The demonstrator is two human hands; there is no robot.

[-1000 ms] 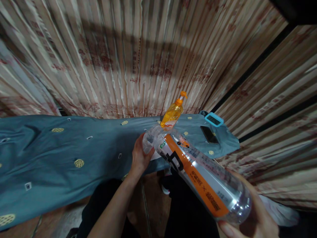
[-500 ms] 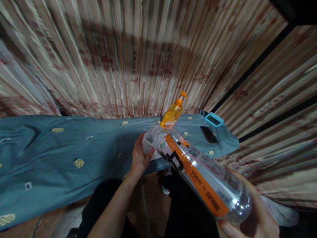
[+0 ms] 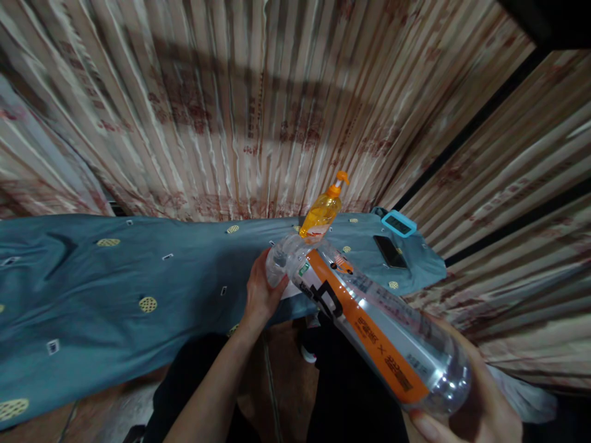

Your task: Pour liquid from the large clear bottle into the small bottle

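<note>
A large clear plastic bottle (image 3: 369, 326) with an orange and silver label is tilted, its neck end lower left toward the left hand and its base toward me at the right. My right hand (image 3: 484, 394) is wrapped round the base end. My left hand (image 3: 264, 286) is closed round a small clear cup (image 3: 277, 261) at the bottle's neck. Where the bottle's mouth meets the cup is hard to make out through the clear plastic. Just behind them stands a pump bottle (image 3: 322, 212) of orange-yellow liquid, its lower part hidden.
A teal patterned cloth (image 3: 184, 283) covers the long surface before me. A dark phone (image 3: 390, 251) and a light-blue digital clock (image 3: 399, 223) lie at its right end. A patterned curtain (image 3: 207, 123) hangs behind. A white item (image 3: 290, 290) shows under the cup.
Almost nothing differs. The bottle's base and my right hand have shifted very slightly to the right; both hands keep their hold.
</note>
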